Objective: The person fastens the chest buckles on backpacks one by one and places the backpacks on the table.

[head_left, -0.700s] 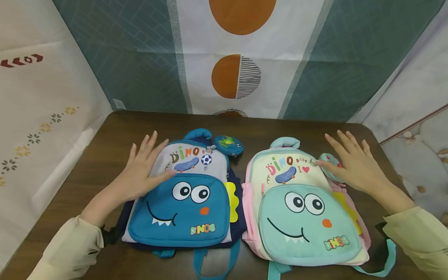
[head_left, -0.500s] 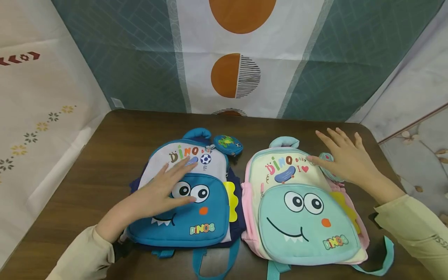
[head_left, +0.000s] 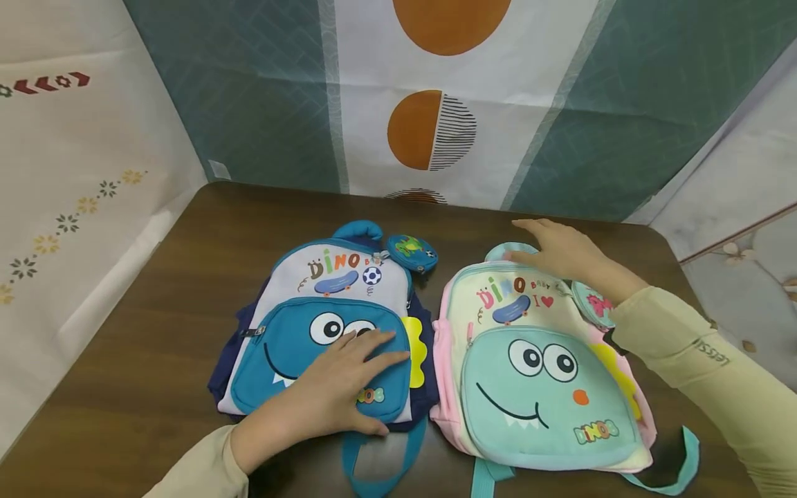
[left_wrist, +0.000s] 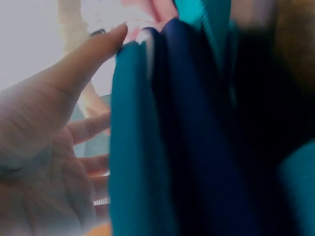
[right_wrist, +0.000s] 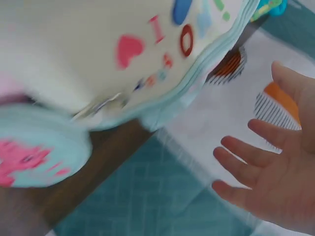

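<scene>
Two dinosaur-face backpacks lie side by side, face up. My left hand (head_left: 336,387) is over the lower front of the blue backpack (head_left: 289,346), fingers spread, hiding part of the printed face. In the left wrist view the palm faces that bag's blurred blue edge (left_wrist: 130,147); whether the fingers touch it cannot be told. My right hand (head_left: 563,256) hovers at the top of the cream, mint and pink backpack (head_left: 498,387), beside its padded carry handle (head_left: 507,250). In the right wrist view the right hand's fingers (right_wrist: 241,169) extend apart from the bag.
A round blue pouch (head_left: 412,253) hangs at the blue bag's zip, and a mint one (head_left: 593,304) at the other's. Teal straps (head_left: 386,484) trail towards the front. The brown table (head_left: 143,325) meets patterned cloth (head_left: 274,104) behind.
My left hand has moved right and down, from the blue backpack's left side onto its front. The right hand has shifted left from beside the mint pouch to the carry handle. The head view has shifted slightly.
</scene>
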`<state>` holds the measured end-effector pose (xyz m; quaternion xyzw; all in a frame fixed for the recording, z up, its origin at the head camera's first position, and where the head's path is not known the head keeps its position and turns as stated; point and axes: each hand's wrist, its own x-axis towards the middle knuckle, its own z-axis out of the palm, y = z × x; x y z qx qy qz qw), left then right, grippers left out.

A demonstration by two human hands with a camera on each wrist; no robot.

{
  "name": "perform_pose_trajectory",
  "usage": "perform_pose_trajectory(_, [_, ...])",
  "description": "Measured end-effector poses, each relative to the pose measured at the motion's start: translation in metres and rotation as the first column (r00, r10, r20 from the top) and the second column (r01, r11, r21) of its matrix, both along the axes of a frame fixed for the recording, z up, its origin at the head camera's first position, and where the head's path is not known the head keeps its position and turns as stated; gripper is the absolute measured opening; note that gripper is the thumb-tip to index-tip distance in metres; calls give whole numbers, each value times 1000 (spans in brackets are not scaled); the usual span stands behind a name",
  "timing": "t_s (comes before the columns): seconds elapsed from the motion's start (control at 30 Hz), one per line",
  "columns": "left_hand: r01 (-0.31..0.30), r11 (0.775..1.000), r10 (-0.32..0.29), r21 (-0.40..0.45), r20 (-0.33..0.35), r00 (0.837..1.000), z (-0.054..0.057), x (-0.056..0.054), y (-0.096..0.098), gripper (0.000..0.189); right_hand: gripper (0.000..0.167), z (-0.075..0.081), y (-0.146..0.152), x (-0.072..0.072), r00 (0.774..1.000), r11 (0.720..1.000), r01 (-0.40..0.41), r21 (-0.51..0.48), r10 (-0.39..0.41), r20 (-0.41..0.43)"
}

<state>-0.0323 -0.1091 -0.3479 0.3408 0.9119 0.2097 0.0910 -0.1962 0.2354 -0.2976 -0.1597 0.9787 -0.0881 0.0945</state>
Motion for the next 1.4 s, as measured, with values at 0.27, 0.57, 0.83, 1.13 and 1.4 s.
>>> perform_pose_trajectory(0.27, [4, 997, -4, -71, 5, 1000, -17, 6, 8, 96, 64, -14, -57, -16, 989, 988, -145, 44, 146, -25])
perform_pose_trajectory(0.57, [-48, 997, 48, -62, 4, 999, -20, 7, 18, 91, 52, -26, -130, -18, 939, 944, -302, 134, 270, 215])
perform_pose_trajectory(0.83, [-71, 997, 71, -5, 8, 997, -20, 24, 15, 73, 54, -41, -160, -7, 863, 945, -321, 67, 263, 431])
perform_pose_trajectory(1.13, [-104, 993, 95, 63, 136, 986, -28, 35, 22, 68, 70, -54, -168, 8, 860, 998, -36, -46, 54, 507])
perform_pose_trajectory(1.4, [-402, 902, 341, 159, 310, 887, -17, 16, 25, 94, 51, -38, -169, 7, 899, 970, 93, -224, 15, 438])
